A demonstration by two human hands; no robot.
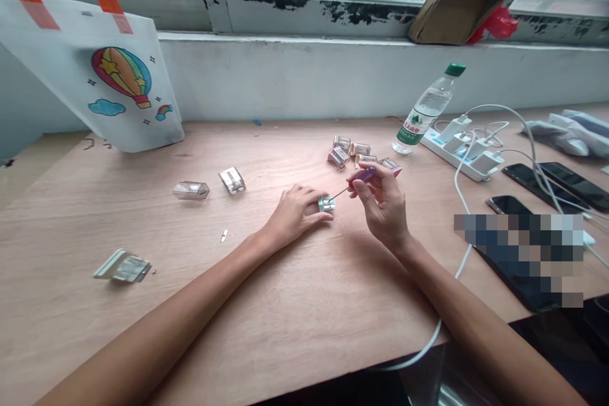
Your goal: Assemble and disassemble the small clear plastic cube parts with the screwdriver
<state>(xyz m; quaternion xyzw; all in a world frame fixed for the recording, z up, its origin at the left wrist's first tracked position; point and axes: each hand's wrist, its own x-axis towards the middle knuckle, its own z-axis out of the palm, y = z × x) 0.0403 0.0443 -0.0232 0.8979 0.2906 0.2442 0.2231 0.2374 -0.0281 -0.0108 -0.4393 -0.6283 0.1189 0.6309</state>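
My left hand (301,210) rests on the table, its fingers gripping a small pale green pencil sharpener (327,204). A screwdriver with a purple handle (365,175) is pinched in my right hand (384,206). Its thin shaft slants down to the left, and the tip meets the top of the sharpener. A loose blade (224,236) lies left of my left hand. Further left are two clear sharpeners, one on its side (191,190) and one showing its metal face (232,180). Several more pinkish clear sharpeners (339,157) are grouped just beyond my right hand.
A small plastic zip bag (122,266) lies at the left. A white tote bag (128,120) stands at the back left. Behind my right hand are a water bottle (423,113) and a power strip (464,155). Phones (542,184) and a white cable (464,260) lie at the right.
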